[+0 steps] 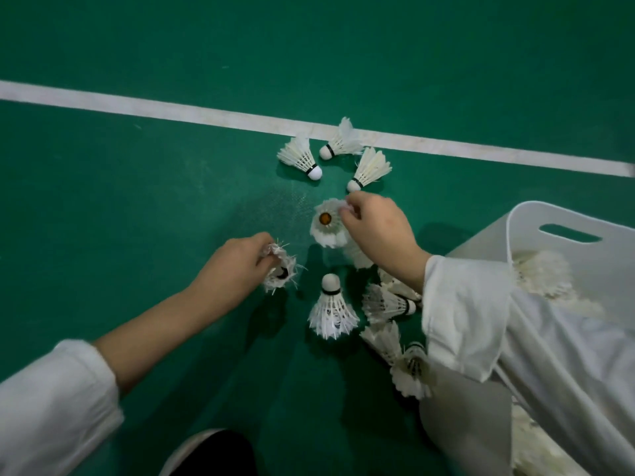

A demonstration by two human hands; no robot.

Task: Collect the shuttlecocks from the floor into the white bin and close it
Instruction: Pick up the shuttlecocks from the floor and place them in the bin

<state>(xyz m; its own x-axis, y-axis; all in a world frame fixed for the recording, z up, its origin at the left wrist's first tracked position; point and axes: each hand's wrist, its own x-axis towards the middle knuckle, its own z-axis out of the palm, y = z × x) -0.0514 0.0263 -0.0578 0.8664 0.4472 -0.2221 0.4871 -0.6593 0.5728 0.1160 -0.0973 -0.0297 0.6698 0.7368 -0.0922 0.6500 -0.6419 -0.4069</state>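
White feather shuttlecocks were pinched at frame centre: a frayed shuttlecock (280, 269) by the left hand (233, 266), an orange-capped shuttlecock (326, 223) by the right hand (376, 228).

Single view: head-worn wide-angle cam, aimed fwd and steeply down at green court floor (137, 235) from close above. Wearer's forearms enter from bottom-left corner and right edge. Left hand (233, 266) and right hand (378, 231) sit near frame centre among shuttlecocks (331, 305). White court line (171, 111) slants across upper third, more floor beyond it. White bin (549, 228) clipped by right edge.
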